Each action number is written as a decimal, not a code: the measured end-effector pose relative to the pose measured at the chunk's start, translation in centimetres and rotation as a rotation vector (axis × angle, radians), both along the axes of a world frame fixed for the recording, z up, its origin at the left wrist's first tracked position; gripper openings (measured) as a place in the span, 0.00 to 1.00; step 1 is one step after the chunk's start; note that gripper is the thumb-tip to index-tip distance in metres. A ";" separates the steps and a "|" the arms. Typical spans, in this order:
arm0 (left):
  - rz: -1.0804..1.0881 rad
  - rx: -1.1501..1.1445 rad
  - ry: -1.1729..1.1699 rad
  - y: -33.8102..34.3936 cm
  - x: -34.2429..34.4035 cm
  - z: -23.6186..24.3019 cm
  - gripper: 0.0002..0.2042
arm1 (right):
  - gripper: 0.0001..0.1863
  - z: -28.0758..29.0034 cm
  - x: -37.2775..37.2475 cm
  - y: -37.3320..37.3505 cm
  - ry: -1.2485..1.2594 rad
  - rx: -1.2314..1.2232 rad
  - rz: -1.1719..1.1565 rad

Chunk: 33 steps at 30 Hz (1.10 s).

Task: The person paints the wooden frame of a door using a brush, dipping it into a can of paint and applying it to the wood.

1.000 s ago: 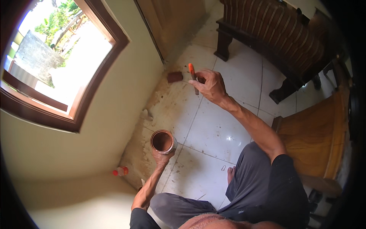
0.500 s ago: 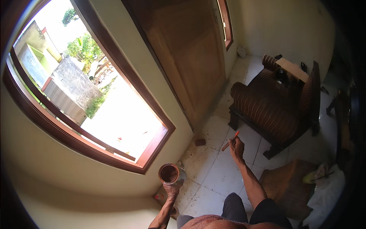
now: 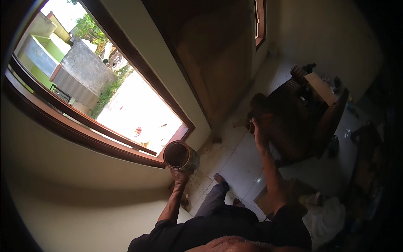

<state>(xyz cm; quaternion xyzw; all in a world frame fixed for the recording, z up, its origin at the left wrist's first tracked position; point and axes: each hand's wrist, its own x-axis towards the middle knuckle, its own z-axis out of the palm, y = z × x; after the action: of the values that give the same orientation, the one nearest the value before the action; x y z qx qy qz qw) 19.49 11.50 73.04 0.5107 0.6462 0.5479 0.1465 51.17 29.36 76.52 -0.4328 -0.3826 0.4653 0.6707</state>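
My left hand grips an open metal paint can with brown-coated inside, held beside the lower right corner of the brown window frame. My right hand is wrapped round a paintbrush with an orange tip on its handle, held out to the right of the can in front of the dark armchair. The brush is dim against the chair, so its bristles are hard to make out.
A wooden door stands right of the window. The armchair carries a cardboard piece. A small brown block lies by the wall, a small container below. Wooden furniture and white cloth are at lower right.
The view has lifted toward the window and door, and my body has risen from its low seated pose, with a foot now forward on the floor. Both hands still hold can and brush.
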 end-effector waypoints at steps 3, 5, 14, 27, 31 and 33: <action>-0.037 0.034 -0.037 2.8 -0.5 0.2 0.34 | 0.07 0.7 1.4 3.1 0.062 -0.149 0.194; -0.041 0.062 -0.039 4.1 -0.9 0.9 0.34 | 0.06 3.5 1.0 4.9 0.097 -0.138 0.252; 0.039 -0.071 0.318 10.6 -1.7 1.2 0.32 | 0.10 11.7 0.0 11.4 0.120 -0.065 0.408; 0.378 -0.205 -0.055 18.0 8.6 5.5 0.48 | 0.08 16.9 -2.9 24.0 0.049 0.171 0.898; 0.477 -0.181 0.070 20.2 10.4 4.7 0.49 | 0.06 19.1 -4.4 25.1 -0.062 0.331 1.084; 0.488 -0.195 0.173 21.8 11.2 4.0 0.49 | 0.04 19.7 -4.6 25.6 -0.199 0.450 1.155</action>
<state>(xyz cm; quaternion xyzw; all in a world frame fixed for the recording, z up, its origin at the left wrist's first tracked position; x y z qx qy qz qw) 30.68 33.26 77.05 0.3682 0.8098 0.4568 0.0029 46.59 54.99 96.26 -0.0457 -0.7040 0.6181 0.3467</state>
